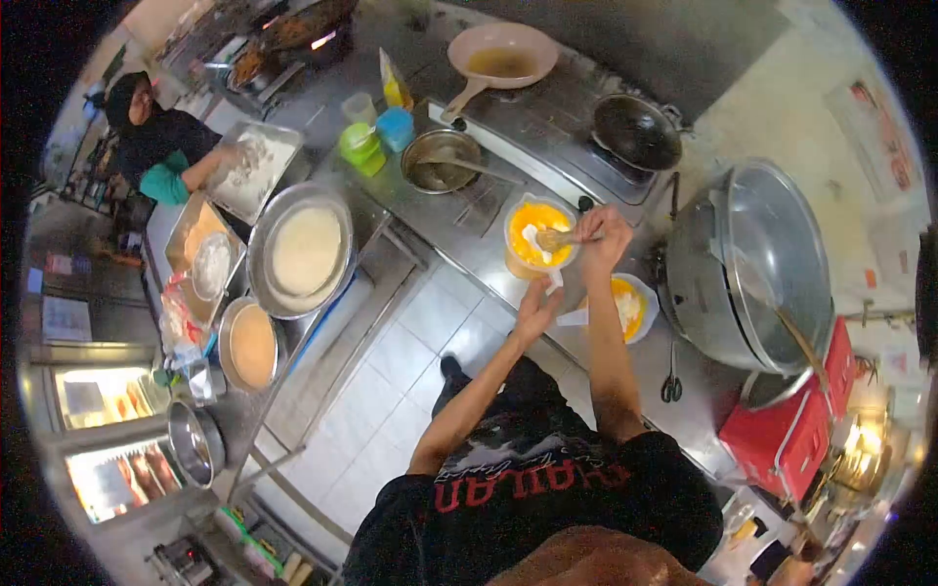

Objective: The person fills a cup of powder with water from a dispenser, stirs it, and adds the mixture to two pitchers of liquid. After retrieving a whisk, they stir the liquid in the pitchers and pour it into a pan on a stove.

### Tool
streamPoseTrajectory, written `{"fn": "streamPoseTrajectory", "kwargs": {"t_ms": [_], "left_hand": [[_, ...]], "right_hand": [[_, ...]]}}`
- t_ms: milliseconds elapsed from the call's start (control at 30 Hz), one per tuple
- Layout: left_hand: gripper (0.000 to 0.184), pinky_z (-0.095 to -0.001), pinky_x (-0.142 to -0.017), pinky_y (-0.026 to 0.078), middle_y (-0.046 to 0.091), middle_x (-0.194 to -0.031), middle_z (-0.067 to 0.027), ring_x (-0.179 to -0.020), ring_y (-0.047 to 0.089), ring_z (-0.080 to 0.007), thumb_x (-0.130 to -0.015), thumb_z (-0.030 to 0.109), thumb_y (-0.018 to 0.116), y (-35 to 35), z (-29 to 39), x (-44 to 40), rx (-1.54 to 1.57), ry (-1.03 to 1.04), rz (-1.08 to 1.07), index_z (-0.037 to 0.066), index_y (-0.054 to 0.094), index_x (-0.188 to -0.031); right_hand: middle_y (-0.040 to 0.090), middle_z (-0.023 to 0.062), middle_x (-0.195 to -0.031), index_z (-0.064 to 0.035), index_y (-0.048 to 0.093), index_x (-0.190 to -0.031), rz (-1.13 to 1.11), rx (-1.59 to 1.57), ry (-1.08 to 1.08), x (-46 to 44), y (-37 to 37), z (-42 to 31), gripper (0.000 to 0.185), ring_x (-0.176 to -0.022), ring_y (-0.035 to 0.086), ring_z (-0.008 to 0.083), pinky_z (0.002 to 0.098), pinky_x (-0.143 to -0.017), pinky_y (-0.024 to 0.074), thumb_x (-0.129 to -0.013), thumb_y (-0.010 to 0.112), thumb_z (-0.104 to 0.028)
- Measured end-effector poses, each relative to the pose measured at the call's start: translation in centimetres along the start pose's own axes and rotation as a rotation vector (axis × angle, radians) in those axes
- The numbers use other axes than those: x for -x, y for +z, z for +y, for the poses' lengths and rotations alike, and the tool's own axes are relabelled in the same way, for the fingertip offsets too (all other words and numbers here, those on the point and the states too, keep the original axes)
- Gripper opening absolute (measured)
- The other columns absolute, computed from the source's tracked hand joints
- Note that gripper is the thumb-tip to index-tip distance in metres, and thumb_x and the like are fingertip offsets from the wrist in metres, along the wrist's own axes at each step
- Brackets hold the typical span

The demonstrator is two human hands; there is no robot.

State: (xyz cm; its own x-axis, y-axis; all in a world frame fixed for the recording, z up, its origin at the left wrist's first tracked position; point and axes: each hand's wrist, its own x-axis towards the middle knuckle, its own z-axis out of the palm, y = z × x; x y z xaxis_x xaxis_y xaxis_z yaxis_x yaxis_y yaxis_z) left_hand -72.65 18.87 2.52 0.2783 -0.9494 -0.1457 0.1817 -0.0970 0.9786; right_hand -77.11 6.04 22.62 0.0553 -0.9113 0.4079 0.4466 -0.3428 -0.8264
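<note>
A plastic pitcher [515, 262] of orange-yellow liquid with a white patch stands near the counter's front edge. My left hand [536, 304] is closed on its handle. My right hand [606, 235] grips a whisk [554, 240], whose head dips into the liquid. Just right of the pitcher, a second white plastic container [640, 330] holds yellow and pale contents, partly hidden behind my right forearm. A metal bowl [430, 181] with a spoon lies to the left of the pitcher.
A pink pan [536, 44] and a dark wok [636, 132] sit on the stove. At the right are a large pot [703, 264], scissors [671, 383] and a red box [777, 439]. Large bowls [301, 252] stand at left, where another person [156, 137] handles a floury tray [256, 171].
</note>
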Motion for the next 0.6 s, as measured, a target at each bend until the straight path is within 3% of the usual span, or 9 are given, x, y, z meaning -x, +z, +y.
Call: {"fn": "streamPoseTrajectory", "kwargs": {"t_ms": [100,167,233,333,367,400,533,567,600], "left_hand": [[0.036,-0.0361,-0.094,0.045,0.061,-0.115,-0.0147,-0.105,0.057,-0.0237,-0.097,0.024,0.058,1.0,5.5,1.4,-0.022,0.0,-0.029,0.002,0.052,-0.125],[0.027,-0.0392,-0.085,0.047,0.06,-0.103,-0.0163,-0.093,0.057,-0.026,-0.099,0.021,0.053,0.5,5.4,0.4,-0.169,-0.109,-0.115,0.002,0.053,-0.119],[0.025,-0.0409,-0.084,0.047,0.059,-0.101,-0.018,-0.092,0.057,-0.0302,-0.1,0.02,0.051,-0.8,4.5,1.0,-0.383,-0.005,-0.063,0.002,0.052,-0.117],[0.024,-0.044,-0.085,0.046,0.058,-0.101,-0.0211,-0.094,0.057,-0.0387,-0.1,0.017,0.048,-3.8,6.0,0.9,-0.409,0.135,-0.035,0.001,0.052,-0.117],[0.035,-0.0459,-0.095,0.044,0.06,-0.107,-0.0278,-0.108,0.056,-0.0458,-0.103,0.025,0.041,-4.3,6.9,0.7,-0.358,0.155,-0.031,-0.002,0.05,-0.123],[0.034,-0.0462,-0.088,0.047,0.06,-0.104,-0.0276,-0.1,0.058,-0.047,-0.102,0.024,0.044,-4.9,7.1,0.7,-0.392,0.013,-0.066,-0.004,0.05,-0.119],[0.029,-0.0481,-0.078,0.046,0.058,-0.1,-0.028,-0.091,0.057,-0.0476,-0.098,0.021,0.05,-5.5,4.1,0.4,-0.338,0.108,-0.073,-0.003,0.05,-0.113],[0.03,-0.0478,-0.08,0.046,0.058,-0.101,-0.0282,-0.092,0.058,-0.0471,-0.098,0.021,0.05,-5.4,5.7,0.3,-0.359,0.145,-0.057,-0.003,0.051,-0.115],[0.033,-0.0475,-0.084,0.046,0.058,-0.104,-0.0287,-0.096,0.057,-0.0458,-0.099,0.022,0.049,-5.5,5.4,0.3,-0.328,0.18,-0.061,-0.003,0.05,-0.118]], "right_hand": [[0.047,0.0081,-0.056,-0.0019,0.044,-0.061,-0.019,0.283,-0.103,0.9,-1.2,3.4,0.034,-0.055,0.048,0.0152,0.03,-0.054,0.0393,-0.092,0.042,-0.016],[0.046,0.0075,-0.056,-0.0025,0.044,-0.061,-0.058,0.202,0.128,0.6,-2.1,5.9,0.035,-0.054,0.046,0.015,0.0301,-0.053,0.0379,-0.093,0.042,-0.017],[0.046,0.0067,-0.056,-0.0041,0.045,-0.061,-0.017,0.093,0.375,-0.4,-1.8,5.3,0.037,-0.054,0.046,0.0146,0.0293,-0.052,0.0355,-0.093,0.044,-0.021],[0.041,0.0061,-0.055,-0.0032,0.039,-0.058,-0.031,-0.003,0.236,-0.9,0.2,2.2,0.035,-0.051,0.044,0.0175,0.0306,-0.051,0.0366,-0.091,0.042,-0.016],[0.037,0.0049,-0.053,-0.0034,0.039,-0.058,-0.015,0.146,0.233,0.3,-0.1,3.5,0.036,-0.05,0.044,0.0183,0.0311,-0.05,0.0361,-0.091,0.044,-0.016],[0.039,0.0054,-0.053,-0.0037,0.039,-0.057,-0.042,0.296,0.161,0.6,0.0,4.8,0.035,-0.049,0.043,0.0185,0.0315,-0.049,0.0361,-0.09,0.045,-0.016],[0.042,0.0063,-0.053,-0.005,0.042,-0.057,-0.183,0.816,-0.132,-0.1,-1.2,4.4,0.028,-0.047,0.04,0.0196,0.0317,-0.048,0.0351,-0.083,0.052,-0.013],[0.041,0.0061,-0.053,-0.0049,0.042,-0.057,-0.13,0.508,0.022,-0.2,0.0,2.8,0.027,-0.046,0.039,0.0192,0.0312,-0.048,0.0341,-0.082,0.052,-0.011],[0.043,0.006,-0.056,-0.0052,0.044,-0.06,-0.152,0.646,-0.041,0.8,-0.9,4.0,0.023,-0.05,0.04,0.0185,0.0308,-0.05,0.0345,-0.081,0.053,-0.01]]}}
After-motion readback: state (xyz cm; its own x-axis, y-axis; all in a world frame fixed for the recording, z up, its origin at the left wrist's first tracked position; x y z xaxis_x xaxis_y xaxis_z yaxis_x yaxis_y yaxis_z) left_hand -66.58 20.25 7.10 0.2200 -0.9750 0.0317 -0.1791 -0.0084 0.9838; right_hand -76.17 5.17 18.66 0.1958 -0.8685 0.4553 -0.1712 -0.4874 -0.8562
